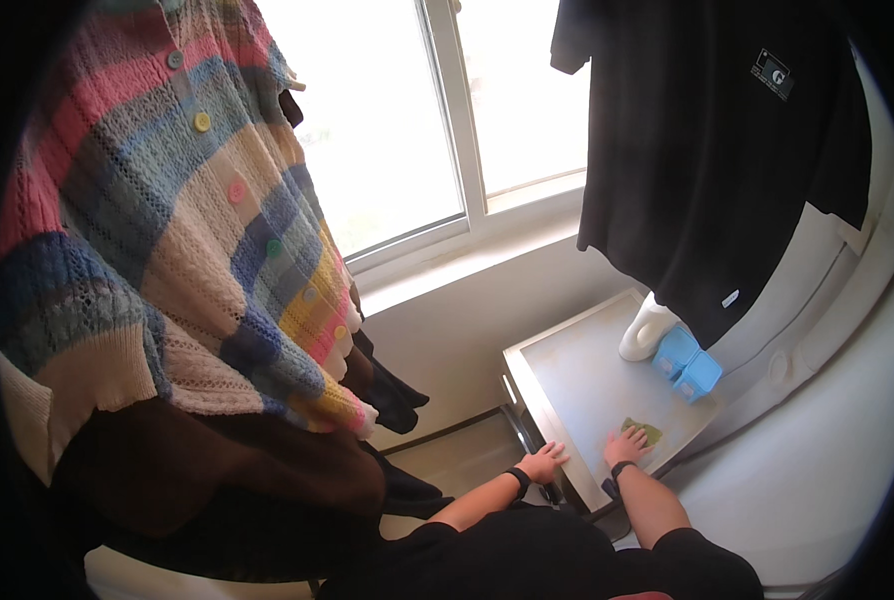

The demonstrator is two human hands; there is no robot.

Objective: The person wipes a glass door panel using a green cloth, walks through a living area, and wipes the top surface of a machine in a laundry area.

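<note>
A small green cloth [646, 431] lies on the flat grey-white top [567, 367] of a white household appliance. My right hand [627, 445] presses the cloth against that surface, fingers spread over its near part. To the left, my left hand [545, 462] rests on the appliance's raised side edge with fingers apart, holding nothing. Both wrists wear dark bands. Toward the far right of the top stand a white plastic jug with a handle [640, 330] and two light-blue plastic containers with lids [687, 365], side by side.
A multicoloured knitted cardigan [199, 202] hangs at the left, above dark garments [214, 472]. A black T-shirt [679, 150] hangs low over the jug. Behind are a bright window [357, 127] and its sill [462, 262]. A white pipe [807, 345] runs along the right.
</note>
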